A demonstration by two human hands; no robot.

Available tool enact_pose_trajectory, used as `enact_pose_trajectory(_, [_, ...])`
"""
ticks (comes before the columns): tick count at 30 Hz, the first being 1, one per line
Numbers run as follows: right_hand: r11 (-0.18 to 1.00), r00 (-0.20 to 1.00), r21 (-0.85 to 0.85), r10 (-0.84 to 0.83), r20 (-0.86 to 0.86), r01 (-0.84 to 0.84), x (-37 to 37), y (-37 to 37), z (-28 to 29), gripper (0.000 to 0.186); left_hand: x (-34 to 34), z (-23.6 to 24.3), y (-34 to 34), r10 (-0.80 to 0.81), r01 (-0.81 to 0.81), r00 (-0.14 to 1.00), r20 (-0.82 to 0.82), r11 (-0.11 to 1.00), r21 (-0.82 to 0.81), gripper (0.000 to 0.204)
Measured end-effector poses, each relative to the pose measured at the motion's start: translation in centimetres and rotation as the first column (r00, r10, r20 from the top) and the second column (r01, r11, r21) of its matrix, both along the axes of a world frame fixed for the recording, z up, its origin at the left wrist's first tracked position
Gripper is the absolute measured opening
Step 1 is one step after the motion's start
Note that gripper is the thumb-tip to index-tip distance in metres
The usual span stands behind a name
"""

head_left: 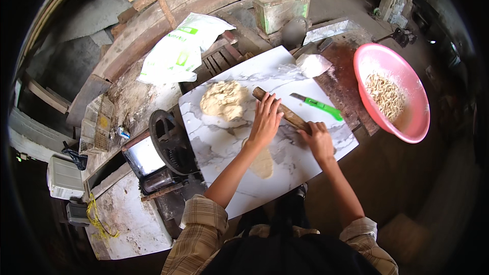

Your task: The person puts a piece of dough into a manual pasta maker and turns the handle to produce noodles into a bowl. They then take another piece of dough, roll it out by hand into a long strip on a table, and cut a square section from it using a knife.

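Note:
A dark wooden rolling pin (293, 116) lies slantwise over the marble-patterned board (219, 155). Near its far end, my left hand (265, 124) curls its fingers over the wood. My right hand (319, 143) grips the pin toward its near end. A flattened piece of dough (262, 164) rests on the board, partly covered by my left forearm. Farther left sits a rough lump of pale dough (223, 100). To the right of the pin is a green utility knife (322, 107) with its blade out.
A pink basin (423, 107) with cut dough strips (384, 94) stands right of the board. At the board's far edge is a small clear bag of white powder (313, 65). A machine with a black wheel (173, 142) adjoins the left side. A white-and-green sack (173, 56) lies behind.

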State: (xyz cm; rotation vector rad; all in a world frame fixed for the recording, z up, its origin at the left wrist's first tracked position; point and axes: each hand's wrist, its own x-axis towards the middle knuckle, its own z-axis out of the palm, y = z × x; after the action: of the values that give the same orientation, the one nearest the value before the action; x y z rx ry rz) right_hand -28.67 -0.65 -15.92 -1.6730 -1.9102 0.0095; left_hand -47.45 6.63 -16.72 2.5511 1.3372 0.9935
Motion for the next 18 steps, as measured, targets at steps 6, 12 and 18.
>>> enact_pose_trajectory(6, [1.000, 0.997, -0.006, 0.012, -0.072, -0.012, 1.3, 2.1, -0.7, 0.031, 5.4, -2.3, 0.7, 0.055, -0.045, 0.984, 0.169, 0.997, -0.063, 0.038])
enact_pose_trajectory(12, [0.991, 0.994, 0.081, 0.106, -0.039, -0.102, 6.1, 5.5, 0.3, 0.033, 7.9, -2.1, 1.0, 0.185, -0.179, 0.981, 0.059, 0.979, -0.094, 0.031])
enact_pose_trajectory(18, [0.986, 0.985, -0.083, 0.153, 0.084, -0.146, 7.9, 9.2, -2.6, 0.037, 11.5, -2.3, 1.5, 0.414, -0.428, 0.904, -0.110, 0.885, -0.182, 0.042])
